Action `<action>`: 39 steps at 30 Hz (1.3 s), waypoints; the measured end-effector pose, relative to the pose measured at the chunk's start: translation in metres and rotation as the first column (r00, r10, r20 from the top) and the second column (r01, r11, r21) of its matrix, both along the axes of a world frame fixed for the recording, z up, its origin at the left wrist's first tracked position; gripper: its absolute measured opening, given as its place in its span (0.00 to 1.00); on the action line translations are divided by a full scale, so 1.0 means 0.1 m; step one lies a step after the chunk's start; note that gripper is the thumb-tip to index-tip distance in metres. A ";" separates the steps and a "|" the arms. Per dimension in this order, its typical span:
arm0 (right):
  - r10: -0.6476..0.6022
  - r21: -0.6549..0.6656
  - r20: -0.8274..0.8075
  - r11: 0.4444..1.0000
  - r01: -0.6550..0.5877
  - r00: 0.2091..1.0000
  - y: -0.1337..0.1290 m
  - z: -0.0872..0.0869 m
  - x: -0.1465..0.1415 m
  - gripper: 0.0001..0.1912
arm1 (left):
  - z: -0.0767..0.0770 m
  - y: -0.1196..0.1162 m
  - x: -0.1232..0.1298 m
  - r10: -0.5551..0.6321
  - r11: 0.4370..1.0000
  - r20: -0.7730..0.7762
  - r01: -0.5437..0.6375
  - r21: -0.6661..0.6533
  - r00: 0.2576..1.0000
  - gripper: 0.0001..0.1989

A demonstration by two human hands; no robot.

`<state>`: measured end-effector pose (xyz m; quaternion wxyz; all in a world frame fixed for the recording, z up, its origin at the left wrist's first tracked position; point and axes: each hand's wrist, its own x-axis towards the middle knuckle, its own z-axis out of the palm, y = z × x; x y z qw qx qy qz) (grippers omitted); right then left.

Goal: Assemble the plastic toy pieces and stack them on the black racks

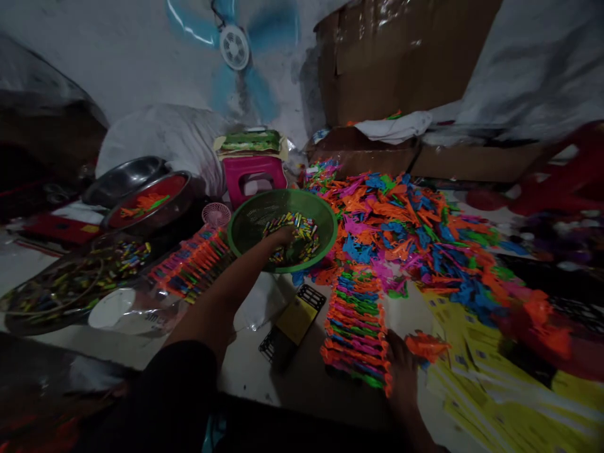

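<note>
My left hand point(283, 237) reaches down into a green plastic basket point(240, 233). Small yellow, white and multicoloured pieces point(307, 234) lie in it, and my fingertips are hidden among them. A long row of colourful plastic toy pieces point(356, 314), orange, blue, green and pink, lies stacked side by side in front of me. Against the row's right edge rests my right hand point(401, 362), its dim fingers stretched out, with nothing visible gripped. Just right of that hand is a loose orange piece point(427, 346). Between my arms lies a black and yellow slotted item point(295, 318).
A large heap of similar plastic pieces point(396, 220) spreads behind the row. Yellow printed cards point(486, 371) cover the right side. At left are a tray of small pieces point(70, 283), another row of toys point(193, 261) and metal bowls point(127, 179). A pink stool point(255, 170) stands behind.
</note>
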<state>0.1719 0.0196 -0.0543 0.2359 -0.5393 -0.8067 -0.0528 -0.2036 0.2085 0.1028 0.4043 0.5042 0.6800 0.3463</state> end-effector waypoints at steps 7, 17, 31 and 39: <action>0.022 0.168 -0.180 0.986 0.008 0.983 0.07 0.12 -0.07 0.21 | 0.63 -0.63 0.49 -0.088 0.992 0.291 0.057 0.114 0.953 0.08; 0.301 0.383 -0.463 0.916 -0.119 0.834 -0.43 1.54 -0.40 0.23 | 0.48 -1.92 1.99 0.035 0.998 0.868 0.031 -0.057 0.496 0.17; 0.404 0.276 -0.623 0.915 -0.295 0.670 -0.38 1.44 -0.54 0.18 | 0.25 -2.10 2.23 0.021 0.922 0.696 -0.284 0.265 0.718 0.10; -0.060 -0.093 -0.986 0.973 -0.210 0.155 -0.31 1.54 -0.30 0.07 | 0.28 -2.09 1.95 -0.037 0.952 0.747 -0.204 0.228 0.663 0.14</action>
